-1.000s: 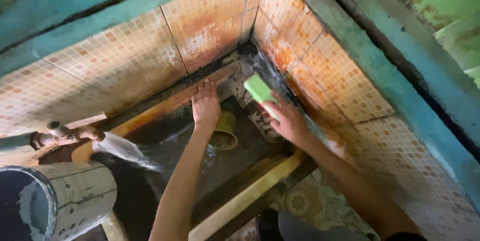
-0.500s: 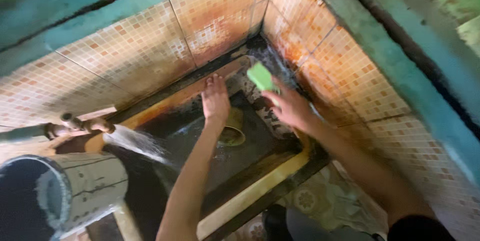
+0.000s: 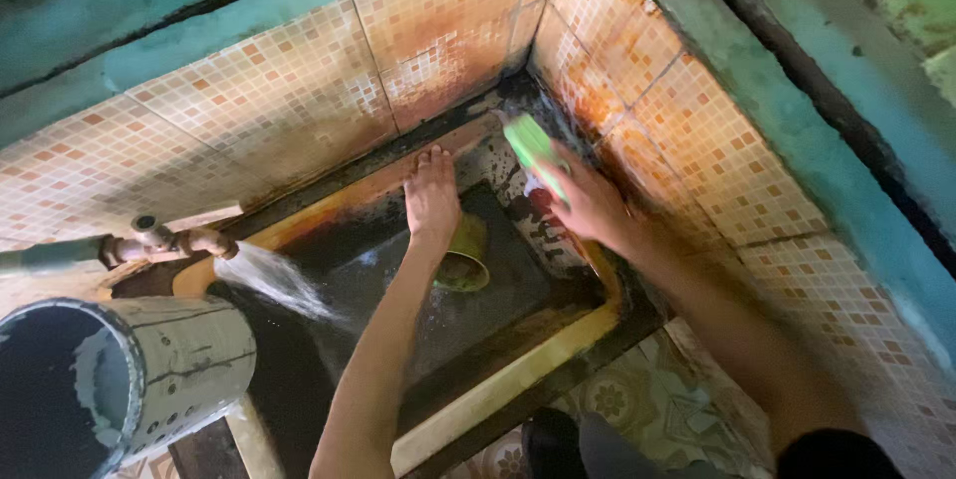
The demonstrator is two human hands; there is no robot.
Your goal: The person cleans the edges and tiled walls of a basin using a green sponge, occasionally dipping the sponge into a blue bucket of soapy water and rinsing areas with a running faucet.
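Green and flat, the scrubbing brush [image 3: 531,143] sits in the grip of the right hand [image 3: 590,205], whose fingers are wrapped round its handle; the brush head lies close against the far right corner of the basin [image 3: 518,359], where the mosaic tiled wall [image 3: 299,111] meets the dark, stained floor of the basin. Left hand [image 3: 431,198] lies flat with fingers together and stretched out, palm down on the basin's far ledge, holding nothing. Just beside that hand, toward the near side of the basin, a yellow cup [image 3: 464,255] lies tipped on the wet basin floor. At the left end of the basin a rusty tap [image 3: 164,240] pours water [image 3: 279,285] into it, and a grey pipe [image 3: 129,379] with a wide open mouth stands below the tap
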